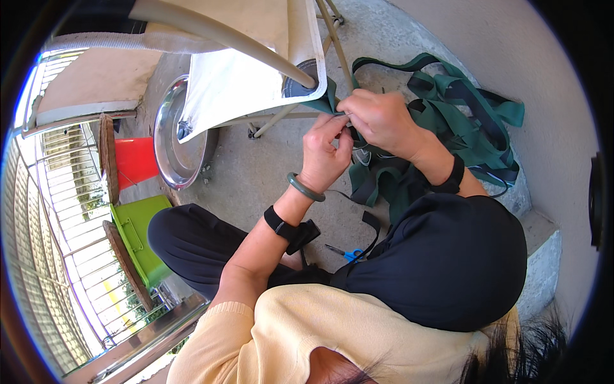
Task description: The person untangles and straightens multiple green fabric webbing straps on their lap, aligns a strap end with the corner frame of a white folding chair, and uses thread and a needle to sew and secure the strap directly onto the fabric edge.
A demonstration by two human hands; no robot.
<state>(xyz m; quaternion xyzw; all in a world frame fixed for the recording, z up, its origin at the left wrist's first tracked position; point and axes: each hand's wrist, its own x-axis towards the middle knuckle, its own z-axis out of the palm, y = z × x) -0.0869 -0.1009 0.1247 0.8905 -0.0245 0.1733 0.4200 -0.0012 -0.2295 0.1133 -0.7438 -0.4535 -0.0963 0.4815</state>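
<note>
My left hand (325, 148) and my right hand (386, 124) meet at the fingertips, both closed in a pinch. Between them is a short end of dark green strap (324, 100), which comes from under the corner of a white fabric sheet (249, 86) stretched on a beige tube frame (236, 40). Something thin and pale shows at the fingertips, too small to name. A tangled heap of green and black strap (457, 121) lies on the floor just beyond my right hand.
Blue-handled scissors (350, 254) lie on the floor between my legs. At the left stand a shiny metal basin (161, 137), a red bucket (135, 160) and a green bin (142, 237), near a barred railing (70, 237). A wall (543, 115) rises at the right.
</note>
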